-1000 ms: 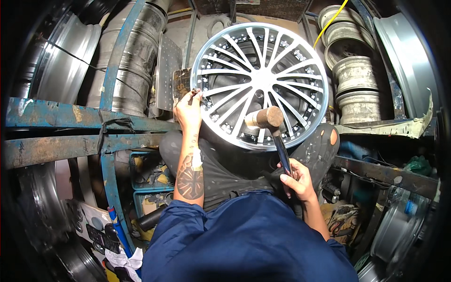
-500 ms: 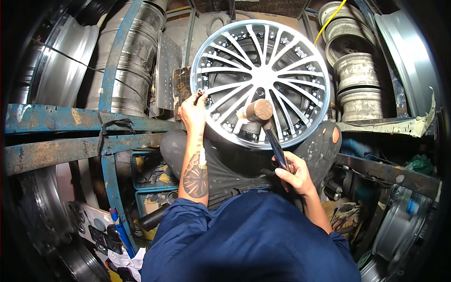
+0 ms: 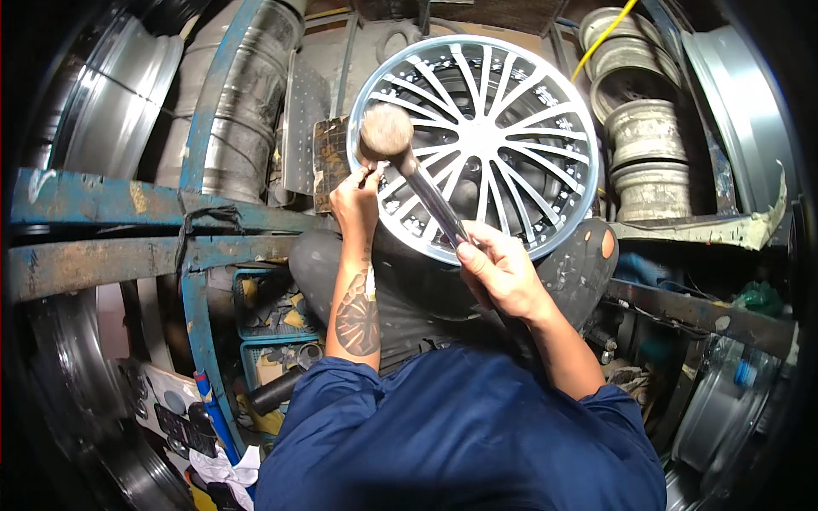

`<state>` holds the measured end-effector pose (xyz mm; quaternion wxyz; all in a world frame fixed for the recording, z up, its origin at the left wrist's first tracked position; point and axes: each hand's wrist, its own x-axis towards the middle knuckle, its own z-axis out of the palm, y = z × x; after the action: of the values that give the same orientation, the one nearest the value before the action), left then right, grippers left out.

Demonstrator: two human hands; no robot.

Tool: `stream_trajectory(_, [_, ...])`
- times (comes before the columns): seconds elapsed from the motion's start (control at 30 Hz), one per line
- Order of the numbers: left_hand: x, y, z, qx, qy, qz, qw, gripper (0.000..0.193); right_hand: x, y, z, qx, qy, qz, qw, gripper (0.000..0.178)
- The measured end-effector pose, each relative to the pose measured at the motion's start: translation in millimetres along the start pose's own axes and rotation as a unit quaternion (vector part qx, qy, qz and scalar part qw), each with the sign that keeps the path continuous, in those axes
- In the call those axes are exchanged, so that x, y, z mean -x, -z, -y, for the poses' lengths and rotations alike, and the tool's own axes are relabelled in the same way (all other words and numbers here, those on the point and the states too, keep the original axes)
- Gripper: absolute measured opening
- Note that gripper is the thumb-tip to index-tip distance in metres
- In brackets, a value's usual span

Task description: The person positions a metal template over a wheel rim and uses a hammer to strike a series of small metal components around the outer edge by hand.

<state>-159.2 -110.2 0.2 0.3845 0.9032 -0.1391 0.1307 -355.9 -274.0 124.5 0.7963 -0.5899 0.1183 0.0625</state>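
Silver spoked wheel (image 3: 479, 143), scuffed round-headed mallet (image 3: 417, 180)

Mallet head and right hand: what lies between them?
Between the mallet head and right hand, the dark handle slants in front of the wheel, in the head view.

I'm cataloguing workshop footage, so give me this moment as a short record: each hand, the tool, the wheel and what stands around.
Left hand: fingertips together at the wheel's left edge; any small piece between them is too hidden to tell
Right hand: closed around the handle of the hammer
Hammer: round head above the left fingertips in the picture; contact unclear
Wheel: silver, many-spoked, face up
Left side: blue-painted metal frame
Right side: stacked worn rims
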Motion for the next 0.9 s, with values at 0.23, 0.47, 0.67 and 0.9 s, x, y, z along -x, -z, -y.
stream_trajectory(0.23, [-2.9, 1.0, 12.1, 0.017, 0.05, 0.021, 0.998, 0.016, -43.6, -17.7, 0.8, 0.047, -0.059, -0.011, 0.997, 0.032])
stream_trajectory(0.47, [-2.8, 3.1, 9.3, 0.045, 0.041, 0.011, 0.998, 0.026, -25.2, -6.5, 13.0, 0.048, -0.074, -0.039, 0.995, 0.032])
stream_trajectory(0.67, [9.5, 27.0, -1.1, 0.286, 0.13, 0.012, 0.949, 0.019, 22.5, 2.0, 18.2, -0.009, -0.036, -0.028, 0.999, 0.031])
stream_trajectory(0.9, [40.5, 28.4, -9.1, 0.252, 0.17, 0.001, 0.953, 0.018, 43.6, 13.4, -7.1, -0.014, -0.054, -0.033, 0.998, 0.031])
